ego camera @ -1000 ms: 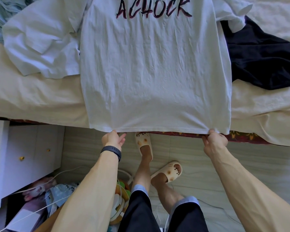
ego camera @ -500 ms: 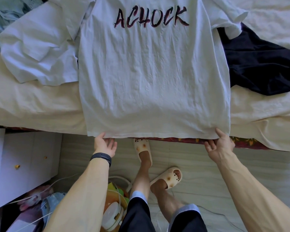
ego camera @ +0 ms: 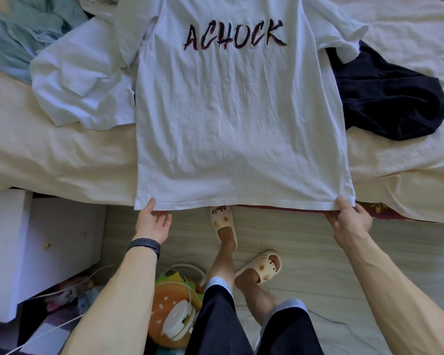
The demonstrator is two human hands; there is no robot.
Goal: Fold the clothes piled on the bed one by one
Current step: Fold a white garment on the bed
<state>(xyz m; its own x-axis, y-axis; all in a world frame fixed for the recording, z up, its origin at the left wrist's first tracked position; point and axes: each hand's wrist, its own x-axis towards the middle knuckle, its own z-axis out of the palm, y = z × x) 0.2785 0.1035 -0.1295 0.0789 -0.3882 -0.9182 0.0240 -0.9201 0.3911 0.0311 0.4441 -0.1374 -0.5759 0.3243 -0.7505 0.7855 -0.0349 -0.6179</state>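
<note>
A white T-shirt [ego camera: 239, 129] with dark "ACHOCK" lettering lies spread flat on the bed, its hem hanging over the near edge. My left hand [ego camera: 153, 222] is under the hem's left corner, palm up and fingers relaxed, with only the thumb touching the fabric. My right hand [ego camera: 350, 219] pinches the hem's right corner, thumb on top. A crumpled white garment [ego camera: 80, 83] lies left of the shirt, partly under it. A dark navy garment [ego camera: 387, 98] lies to its right. Pale teal cloth [ego camera: 18, 39] is bunched at the far left.
The bed's cream sheet [ego camera: 49, 160] runs across the view. A white cabinet [ego camera: 36, 247] stands at the lower left. On the floor by my slippered feet [ego camera: 223, 224] lie a burger-shaped plush [ego camera: 167, 303], a white cable and some clutter.
My left hand has let go of the hem's left corner and opened, its thumb still touching. My right hand opened briefly and now pinches the right corner again. The shirt lies slightly flatter.
</note>
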